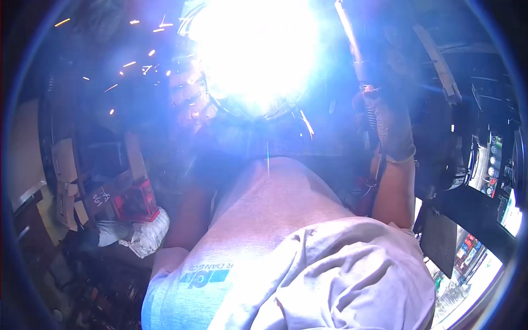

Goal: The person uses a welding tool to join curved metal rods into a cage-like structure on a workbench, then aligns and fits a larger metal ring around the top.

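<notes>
A blinding white welding glare (256,52) fills the top middle and hides the work inside it. Part of a round rim (258,116) shows along its lower edge. To the right of the glare, my right hand (395,129), in a pale knit glove, is closed around a slim welding torch (360,71) with a ribbed, spring-like section below. My left forearm (190,217) reaches up into the dark on the left. A pinkish patch (190,93) beside the glare may be my left hand, but its fingers cannot be made out.
Orange sparks (129,64) fly to the left. A red box (136,202) and a crumpled white bag (146,234) lie at lower left, near upright brown plates (65,159). A dark panel (440,242) stands at right, with a bright opening (467,275) beyond.
</notes>
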Demonstrator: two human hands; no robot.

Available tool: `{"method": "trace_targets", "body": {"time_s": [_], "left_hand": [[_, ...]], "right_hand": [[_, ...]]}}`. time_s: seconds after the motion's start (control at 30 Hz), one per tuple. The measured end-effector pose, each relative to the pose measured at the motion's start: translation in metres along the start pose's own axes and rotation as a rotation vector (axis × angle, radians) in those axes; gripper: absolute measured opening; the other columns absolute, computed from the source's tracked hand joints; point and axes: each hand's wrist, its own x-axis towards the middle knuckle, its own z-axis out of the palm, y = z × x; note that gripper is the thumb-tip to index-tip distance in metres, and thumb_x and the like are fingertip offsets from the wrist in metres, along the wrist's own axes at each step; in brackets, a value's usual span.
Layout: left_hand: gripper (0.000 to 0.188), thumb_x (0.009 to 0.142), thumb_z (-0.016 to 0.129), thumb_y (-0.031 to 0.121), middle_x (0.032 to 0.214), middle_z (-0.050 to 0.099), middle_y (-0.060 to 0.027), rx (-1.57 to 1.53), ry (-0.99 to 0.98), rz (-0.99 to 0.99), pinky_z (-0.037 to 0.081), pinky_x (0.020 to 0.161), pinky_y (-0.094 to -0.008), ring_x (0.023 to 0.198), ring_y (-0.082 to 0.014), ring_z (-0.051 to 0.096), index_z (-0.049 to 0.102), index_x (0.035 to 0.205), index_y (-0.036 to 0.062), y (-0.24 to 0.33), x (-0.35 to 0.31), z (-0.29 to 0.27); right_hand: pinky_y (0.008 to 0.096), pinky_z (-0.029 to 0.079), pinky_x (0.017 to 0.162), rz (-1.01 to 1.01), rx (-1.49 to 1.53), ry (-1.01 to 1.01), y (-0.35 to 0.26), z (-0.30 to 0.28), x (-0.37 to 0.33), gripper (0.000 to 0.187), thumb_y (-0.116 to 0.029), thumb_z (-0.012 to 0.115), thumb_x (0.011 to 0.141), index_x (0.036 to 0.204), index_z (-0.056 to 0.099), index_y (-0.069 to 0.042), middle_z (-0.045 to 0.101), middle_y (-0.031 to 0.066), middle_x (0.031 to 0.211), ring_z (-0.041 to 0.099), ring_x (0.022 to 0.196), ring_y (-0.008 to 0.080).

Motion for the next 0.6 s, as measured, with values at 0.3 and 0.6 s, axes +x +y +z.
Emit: {"method": "trace_targets", "body": {"time_s": [0.3,0.6], "left_hand": [[0.041,0.085,0.077,0.030,0.093,0.069,-0.0085,0.071,-0.021,0.027,0.055,0.072,-0.0426,0.080,-0.0292,0.067,0.071,0.124,0.0181,-0.002,0.000,0.000],[0.039,0.087,0.074,0.030,0.091,0.068,-0.0078,0.083,-0.033,0.044,0.054,0.070,-0.0430,0.080,-0.0282,0.066,0.071,0.124,0.0178,-0.002,0.004,0.003]], "right_hand": [[0.0270,0.056,0.084,0.217,-0.015,0.102,-0.031,0.016,0.000,0.032,-0.010,0.064,0.102,0.132,0.061,-0.002,0.070,0.0064,0.109,0.068,0.099,0.0140],[0.0270,0.056,0.080,-0.067,-0.343,0.071,-0.008,-0.002,0.002,0.031,-0.011,0.062,0.102,0.132,0.061,-0.003,0.069,0.0058,0.104,0.068,0.094,0.0133]]}}
